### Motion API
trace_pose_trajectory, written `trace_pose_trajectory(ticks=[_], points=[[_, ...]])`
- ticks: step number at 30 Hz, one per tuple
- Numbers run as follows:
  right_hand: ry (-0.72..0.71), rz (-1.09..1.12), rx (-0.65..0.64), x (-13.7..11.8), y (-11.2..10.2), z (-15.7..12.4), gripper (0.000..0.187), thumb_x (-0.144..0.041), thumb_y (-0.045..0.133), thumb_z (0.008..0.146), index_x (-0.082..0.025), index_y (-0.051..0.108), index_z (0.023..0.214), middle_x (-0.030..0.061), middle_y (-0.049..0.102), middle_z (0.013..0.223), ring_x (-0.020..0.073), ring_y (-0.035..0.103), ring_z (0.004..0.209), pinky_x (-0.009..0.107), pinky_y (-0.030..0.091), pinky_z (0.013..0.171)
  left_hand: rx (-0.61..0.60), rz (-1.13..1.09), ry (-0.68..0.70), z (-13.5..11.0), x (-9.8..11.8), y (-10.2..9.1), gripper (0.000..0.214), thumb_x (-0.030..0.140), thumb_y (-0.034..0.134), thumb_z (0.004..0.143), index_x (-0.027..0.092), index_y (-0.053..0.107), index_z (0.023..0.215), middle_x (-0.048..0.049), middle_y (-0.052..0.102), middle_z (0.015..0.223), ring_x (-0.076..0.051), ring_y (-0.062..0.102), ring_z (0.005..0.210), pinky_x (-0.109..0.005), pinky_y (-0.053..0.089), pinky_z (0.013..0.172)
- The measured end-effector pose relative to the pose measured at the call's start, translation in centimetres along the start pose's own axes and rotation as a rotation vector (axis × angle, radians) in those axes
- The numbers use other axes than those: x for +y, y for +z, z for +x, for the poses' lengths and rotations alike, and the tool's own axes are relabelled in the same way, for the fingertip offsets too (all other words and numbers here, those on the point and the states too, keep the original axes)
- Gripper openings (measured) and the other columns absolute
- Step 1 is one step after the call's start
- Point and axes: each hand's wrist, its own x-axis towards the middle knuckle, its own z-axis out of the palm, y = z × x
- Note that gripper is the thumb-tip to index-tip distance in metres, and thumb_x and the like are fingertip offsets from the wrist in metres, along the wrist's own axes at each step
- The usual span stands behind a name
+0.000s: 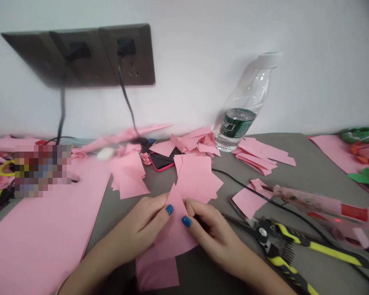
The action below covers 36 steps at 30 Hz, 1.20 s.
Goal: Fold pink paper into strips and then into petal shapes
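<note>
Now | grey tabletop (307, 168) | white wall (320, 69) | left hand (135, 231), right hand (215, 237) pinching pink paper (175, 233)

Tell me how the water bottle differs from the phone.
The plastic water bottle is clear with a green label and white cap, while the phone is dark with a pink edge. The bottle leans tilted by the wall; the phone lies flat, partly under pink paper. Both sit toward the back of the table.

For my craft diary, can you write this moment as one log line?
left hand: pinching pink paper | right hand: pinching same paper | beside right hand: pliers | farther ahead: water bottle
</note>
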Motion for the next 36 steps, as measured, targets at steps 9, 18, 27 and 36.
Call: trace_pose_trajectory(ticks=[9, 18, 27, 36], points=[[-0.040, 0.027, -0.042, 0.2, 0.0, 0.1, 0.031, -0.023, 0.042, 0.101, -0.024, 0.029, 0.072, -0.0056, 0.031, 0.069, 0.0128, 0.031, 0.061, 0.026, 0.029, 0.056, 0.076, -0.031, 0.060, 0.4, -1.0, 0.4, 0.040, 0.028, 0.038, 0.102, 0.023, 0.023, 0.065, 0.0069, 0.022, 0.061, -0.011, 0.023, 0.053, -0.026, 0.022, 0.048], [0.011, -0.003, -0.131, 0.5, -0.1, -0.2, 0.030, -0.026, 0.043, 0.101, -0.024, 0.032, 0.073, -0.0053, 0.034, 0.068, 0.0132, 0.032, 0.061, 0.027, 0.028, 0.055, 0.273, -0.025, 0.054, 0.3, -0.5, 0.6, 0.039, 0.024, 0.039, 0.100, 0.023, 0.024, 0.064, 0.0071, 0.023, 0.059, -0.011, 0.023, 0.051, -0.025, 0.022, 0.046], [-0.044, 0.062, 0.231, 0.9, -0.2, 0.4, 0.033, -0.033, 0.045, 0.102, -0.024, 0.036, 0.072, -0.0060, 0.032, 0.068, 0.0128, 0.030, 0.058, 0.025, 0.027, 0.053, 0.040, -0.042, -0.047, 0.6, -0.5, 0.3, 0.035, 0.030, 0.056, 0.089, 0.023, 0.031, 0.065, 0.0076, 0.027, 0.063, -0.010, 0.030, 0.054, -0.022, 0.024, 0.048], [0.002, 0.116, 0.242, 1.3, 0.2, 0.0, 0.024, -0.039, 0.053, 0.099, -0.023, 0.048, 0.083, -0.0026, 0.045, 0.074, 0.0144, 0.042, 0.063, 0.026, 0.034, 0.056, 0.029, -0.056, -0.145, 0.8, -0.7, 0.4, 0.033, 0.035, 0.054, 0.090, 0.022, 0.036, 0.065, 0.0074, 0.026, 0.063, -0.011, 0.030, 0.056, -0.023, 0.023, 0.050]])
